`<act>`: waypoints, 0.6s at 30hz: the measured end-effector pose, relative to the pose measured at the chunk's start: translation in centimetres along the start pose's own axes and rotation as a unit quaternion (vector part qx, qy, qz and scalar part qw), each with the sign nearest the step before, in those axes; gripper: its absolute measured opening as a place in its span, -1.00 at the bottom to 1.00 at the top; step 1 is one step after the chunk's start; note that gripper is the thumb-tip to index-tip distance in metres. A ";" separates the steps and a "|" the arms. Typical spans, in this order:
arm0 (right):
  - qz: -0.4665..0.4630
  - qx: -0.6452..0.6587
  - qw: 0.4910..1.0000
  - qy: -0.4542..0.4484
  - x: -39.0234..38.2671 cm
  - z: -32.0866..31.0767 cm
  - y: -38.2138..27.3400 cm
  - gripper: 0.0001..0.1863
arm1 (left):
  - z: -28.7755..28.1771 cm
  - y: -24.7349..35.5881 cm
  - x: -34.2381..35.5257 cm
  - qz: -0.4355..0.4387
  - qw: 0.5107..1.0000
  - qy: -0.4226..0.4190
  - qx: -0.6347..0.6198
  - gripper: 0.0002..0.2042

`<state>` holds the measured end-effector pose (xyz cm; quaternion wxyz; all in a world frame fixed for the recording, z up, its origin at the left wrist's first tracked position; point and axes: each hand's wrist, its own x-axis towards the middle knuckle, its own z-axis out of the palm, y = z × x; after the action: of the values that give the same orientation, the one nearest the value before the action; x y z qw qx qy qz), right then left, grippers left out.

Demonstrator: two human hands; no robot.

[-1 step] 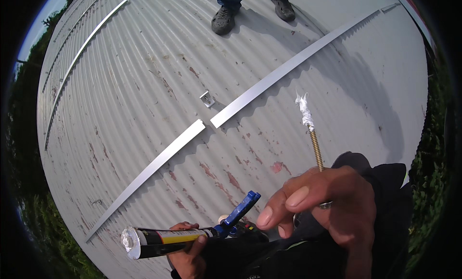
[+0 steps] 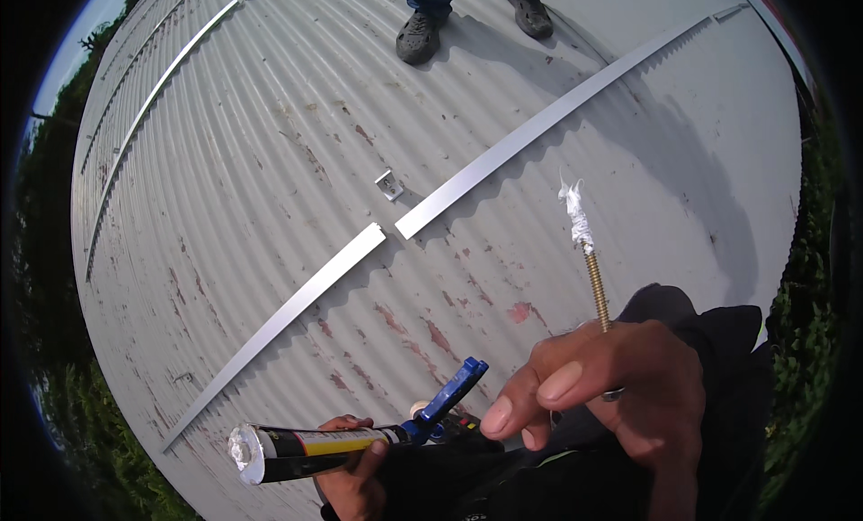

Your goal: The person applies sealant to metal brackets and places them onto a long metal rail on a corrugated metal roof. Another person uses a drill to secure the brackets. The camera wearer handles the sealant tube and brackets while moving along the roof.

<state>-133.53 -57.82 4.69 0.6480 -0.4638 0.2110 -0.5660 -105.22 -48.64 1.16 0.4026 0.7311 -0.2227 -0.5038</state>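
Note:
My right hand [image 2: 629, 377] holds a long brass-coloured screw [image 2: 597, 292] pointing upward. White, paste-like material [image 2: 575, 217] coats its upper end and rises in thin wisps, while its head shows beneath my fingers. At the lower left, my left hand [image 2: 360, 480] wraps round a caulking gun with a black, yellow and white cartridge [image 2: 315, 451]. White residue is caked on the cartridge's silvery left end [image 2: 243, 451]. The gun's blue handle [image 2: 449, 393] slants up toward my right hand. The screw and the cartridge are well apart.
I am over a ribbed grey metal roof [image 2: 279, 197] with peeling patches. Two silver rails [image 2: 494, 161] lie nearly end to end, a small metal clamp [image 2: 388, 186] beside their gap. Another person's dark shoes [image 2: 418, 40] stand beyond. Greenery [image 2: 99, 431] lies past the roof edge.
The screw and my right hand have shifted slightly down and to the right. My left hand and the caulking gun look almost unmoved.

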 end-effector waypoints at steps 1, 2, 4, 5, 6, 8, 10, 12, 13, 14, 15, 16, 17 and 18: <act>0.003 0.015 1.000 0.002 -0.1 0.2 -0.1 0.00 | 0.1 0.0 0.1 -0.020 1.000 0.007 0.006 -0.61; 0.007 0.017 1.000 0.012 0.0 0.4 -0.2 -0.01 | 0.0 0.0 0.0 -0.016 1.000 0.011 -0.002 -0.61; 0.020 0.012 0.999 0.042 0.2 0.9 -0.5 -0.02 | 0.2 -0.1 0.2 -0.004 1.000 0.005 -0.017 -0.61; 0.022 0.012 0.998 0.050 0.4 0.9 -0.6 -0.02 | 0.2 -0.2 0.3 -0.001 1.000 0.004 -0.018 -0.61; 0.024 0.013 0.998 0.057 0.4 0.9 -0.7 -0.02 | 0.3 -0.2 0.3 0.001 1.000 0.004 -0.019 -0.61; 0.019 0.026 0.998 0.047 0.5 0.8 -0.5 -0.02 | 0.1 -0.2 0.2 0.001 1.000 0.004 -0.006 -0.62; 0.018 0.021 0.999 0.040 0.4 0.5 -0.3 -0.04 | -0.1 -0.1 0.0 -0.008 1.000 -0.007 0.025 -0.62; 0.015 0.002 0.999 0.033 0.3 0.1 -0.1 -0.08 | -0.1 0.1 -0.1 -0.009 0.999 -0.012 0.042 -0.62; 0.011 -0.010 1.000 0.025 0.2 -0.1 -0.1 -0.10 | -0.2 0.1 -0.1 -0.006 0.999 -0.014 0.047 -0.62; -0.007 -0.016 1.000 0.020 0.3 -0.3 0.3 -0.11 | -0.1 0.1 -0.1 -0.005 0.998 -0.016 0.054 -0.62; -0.024 -0.021 0.999 0.016 0.4 -0.4 0.6 -0.13 | -0.1 0.0 0.0 -0.005 0.998 -0.016 0.061 -0.62; -0.053 -0.019 0.998 0.017 0.9 -0.7 1.7 -0.14 | -0.1 0.1 0.0 -0.006 0.998 -0.016 0.067 -0.62; -0.065 -0.024 0.997 0.013 1.1 -1.1 1.8 -0.14 | 0.1 -0.1 0.1 -0.003 0.999 -0.018 0.041 -0.61; -0.029 -0.046 0.999 0.002 1.3 -1.4 2.0 -0.14 | 0.2 -0.2 0.1 0.005 1.000 -0.020 0.008 -0.61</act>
<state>-133.23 -59.67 2.71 0.6089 -0.4982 0.2240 -0.5753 -105.39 -48.72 0.90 0.3951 0.7230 -0.2385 -0.5141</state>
